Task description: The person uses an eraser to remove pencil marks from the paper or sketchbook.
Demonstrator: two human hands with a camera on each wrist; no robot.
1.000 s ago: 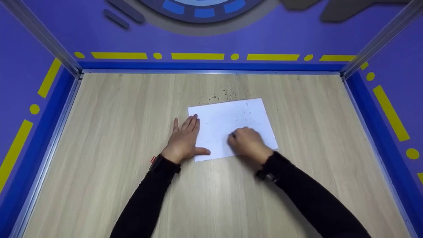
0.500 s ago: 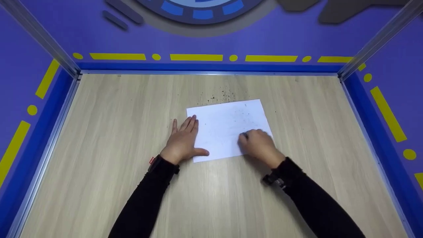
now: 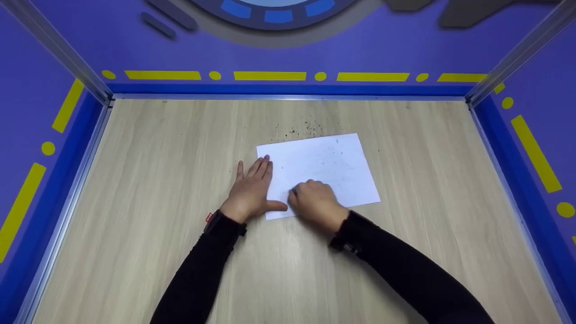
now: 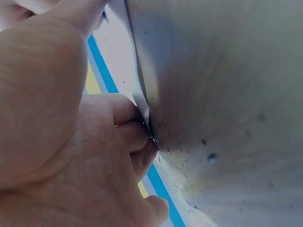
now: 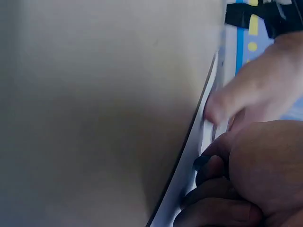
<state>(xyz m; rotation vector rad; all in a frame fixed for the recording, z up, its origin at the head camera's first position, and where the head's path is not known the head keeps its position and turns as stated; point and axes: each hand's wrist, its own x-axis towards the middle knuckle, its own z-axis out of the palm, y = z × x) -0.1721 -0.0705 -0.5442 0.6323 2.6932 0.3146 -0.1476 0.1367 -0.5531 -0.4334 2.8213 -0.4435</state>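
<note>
A white sheet of paper (image 3: 351,171) lies slightly turned on the table, with faint grey smudges and dark crumbs on it. My left hand (image 3: 250,192) rests flat on its left edge, fingers straight and spread, the thumb pointing right along the lower part. Over the lower middle of the sheet, my right hand (image 3: 316,202) has its fingers curled and pinches a small dark eraser, near the left thumb. In the right wrist view only a dark end of the eraser (image 5: 201,162) shows between thumb and fingers; the rest is hidden.
Dark crumbs (image 3: 310,128) are scattered on the wooden table (image 3: 180,135) beyond the paper's far edge. Purple-blue panels with yellow marks (image 3: 270,76) enclose the table at the back and both sides, set in metal rails.
My right hand went rightward over the paper with the eraser, then swept back left, close to the left thumb. The left hand and the sheet stay in place.
</note>
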